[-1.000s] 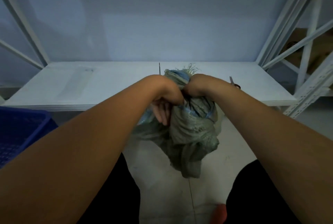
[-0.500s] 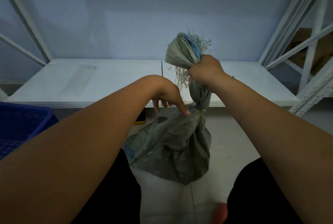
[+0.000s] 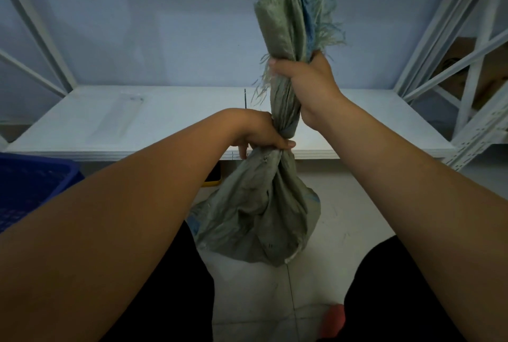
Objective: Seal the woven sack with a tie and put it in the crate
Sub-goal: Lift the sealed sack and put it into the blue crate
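A grey-green woven sack point(image 3: 261, 212) hangs in front of me above the floor, its bulging body low between my knees. Its neck is gathered into a long twisted rope that rises to a frayed top with blue threads. My right hand point(image 3: 305, 86) is closed around the upper neck, just under the frayed end, holding it high. Lower down, my left hand point(image 3: 264, 135) pinches the neck right above the bulge. A blue plastic crate point(image 3: 30, 187) shows at the left edge. No tie is visible.
A white shelf board point(image 3: 165, 121) runs across behind the sack, with white rack uprights point(image 3: 467, 66) on both sides. A thin dark upright pin stands on the shelf behind my left hand. A yellow-edged object point(image 3: 211, 181) lies under the shelf. Pale tiled floor below.
My right hand has lifted the sack's neck up high, stretching it into a long twist. My left hand has gone from open fingers beside the sack to gripping the neck above the bulge.
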Available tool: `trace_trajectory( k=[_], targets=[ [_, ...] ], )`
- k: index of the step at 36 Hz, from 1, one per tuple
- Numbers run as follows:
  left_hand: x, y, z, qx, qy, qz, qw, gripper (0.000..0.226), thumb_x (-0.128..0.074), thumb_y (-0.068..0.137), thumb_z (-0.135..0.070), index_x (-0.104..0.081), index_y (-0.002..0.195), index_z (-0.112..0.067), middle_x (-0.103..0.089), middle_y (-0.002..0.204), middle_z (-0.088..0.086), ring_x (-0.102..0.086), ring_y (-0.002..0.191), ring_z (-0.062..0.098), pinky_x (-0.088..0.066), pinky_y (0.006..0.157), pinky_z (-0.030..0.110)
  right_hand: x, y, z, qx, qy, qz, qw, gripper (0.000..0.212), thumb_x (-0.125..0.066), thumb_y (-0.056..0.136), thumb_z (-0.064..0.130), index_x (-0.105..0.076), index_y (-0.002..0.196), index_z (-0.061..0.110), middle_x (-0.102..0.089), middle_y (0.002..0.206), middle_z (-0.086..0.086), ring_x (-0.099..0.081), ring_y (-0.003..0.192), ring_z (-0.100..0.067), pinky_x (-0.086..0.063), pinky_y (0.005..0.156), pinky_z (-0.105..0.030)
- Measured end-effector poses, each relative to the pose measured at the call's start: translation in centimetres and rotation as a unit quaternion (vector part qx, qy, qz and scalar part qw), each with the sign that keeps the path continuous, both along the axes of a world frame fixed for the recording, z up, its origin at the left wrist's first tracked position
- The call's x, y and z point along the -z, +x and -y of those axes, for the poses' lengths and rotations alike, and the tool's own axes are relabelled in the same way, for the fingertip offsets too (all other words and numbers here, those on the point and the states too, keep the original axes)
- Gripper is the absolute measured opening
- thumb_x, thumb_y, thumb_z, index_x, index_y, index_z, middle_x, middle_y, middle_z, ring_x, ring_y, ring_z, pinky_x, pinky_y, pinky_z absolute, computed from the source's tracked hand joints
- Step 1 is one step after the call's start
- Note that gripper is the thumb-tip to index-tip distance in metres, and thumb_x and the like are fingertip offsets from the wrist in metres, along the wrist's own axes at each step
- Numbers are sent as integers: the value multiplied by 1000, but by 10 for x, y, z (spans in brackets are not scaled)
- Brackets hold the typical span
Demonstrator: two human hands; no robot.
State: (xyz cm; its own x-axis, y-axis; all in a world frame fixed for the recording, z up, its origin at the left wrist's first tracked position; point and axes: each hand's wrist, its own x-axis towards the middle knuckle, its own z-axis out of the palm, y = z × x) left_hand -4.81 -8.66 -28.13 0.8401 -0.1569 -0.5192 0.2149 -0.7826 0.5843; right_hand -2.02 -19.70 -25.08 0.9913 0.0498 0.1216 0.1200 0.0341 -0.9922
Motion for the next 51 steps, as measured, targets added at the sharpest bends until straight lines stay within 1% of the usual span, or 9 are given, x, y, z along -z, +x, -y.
trace_trajectory(
  k=[5,9,15,19,24,28,35,44,51],
  targets=[
    [3,1,-6,-42,-82,25,995,58,-64,89,-57,-50,136,-24,-66,121,1,-66,104,23,-56,90,56,-2,4,6,-77,-6,-35,996,92,-82,81,40,-29,153,18,-63,129,2,-66,110,-13,-55,91,-35],
    [4,5,-10,-106,-153,61,981,55,-56,94,-58,-52,135,-23,-70,116,2,-68,102,24,-55,92,55,8,10,17,-95,-114,-85,985,88,-70,80,64,-37,150,23,-56,135,-5,-56,122,-20,-45,105,-48],
    [0,8,-20,-172,-261,35,949,64,-39,91,-74,-61,120,-22,-76,104,3,-71,100,24,-55,94,49,33,17,31,-181,-178,-168,953,50,-58,95,52,-54,128,15,-65,125,-10,-61,118,-25,-45,101,-42],
    [-1,11,-25,-216,-310,26,926,59,-48,89,-73,-64,109,-20,-72,103,5,-71,94,24,-61,78,45,40,13,27,-239,-236,-145,930,24,-63,88,36,-70,107,24,-70,113,3,-62,110,-17,-46,96,-41],
    [-5,13,-17,-218,-355,81,906,32,-57,97,-47,-67,103,-18,-63,104,-1,-63,87,10,-54,67,23,48,4,9,-199,-294,-105,929,61,-75,77,48,-57,131,25,-70,123,5,-65,114,-16,-49,90,-39],
    [-6,18,-11,-234,-406,82,880,18,-67,92,-28,-69,104,-14,-70,119,2,-64,113,16,-54,94,32,54,3,2,-207,-288,-97,930,33,-68,87,41,-68,114,22,-76,109,-1,-72,102,-17,-50,76,-31],
    [-20,18,-14,-243,-530,137,801,8,-69,90,-14,-64,85,-10,-65,72,-2,-72,79,17,-55,93,43,55,5,7,-201,-374,-61,903,36,-66,80,35,-74,103,9,-75,106,-13,-72,100,-28,-57,92,-42],
    [-29,23,-37,-306,-643,132,690,30,-60,91,-10,-50,63,-10,-52,61,5,-52,55,19,-51,65,30,55,12,11,-204,-451,-59,867,16,-72,79,27,-70,82,12,-72,89,-8,-70,84,-25,-58,85,-38],
    [-29,23,-66,-390,-656,171,623,27,-60,90,-11,-52,64,-11,-52,59,2,-53,54,16,-51,70,29,62,15,16,-198,-539,-74,815,30,-75,71,34,-71,89,10,-73,94,-9,-68,81,-26,-57,80,-37]
  ],
)
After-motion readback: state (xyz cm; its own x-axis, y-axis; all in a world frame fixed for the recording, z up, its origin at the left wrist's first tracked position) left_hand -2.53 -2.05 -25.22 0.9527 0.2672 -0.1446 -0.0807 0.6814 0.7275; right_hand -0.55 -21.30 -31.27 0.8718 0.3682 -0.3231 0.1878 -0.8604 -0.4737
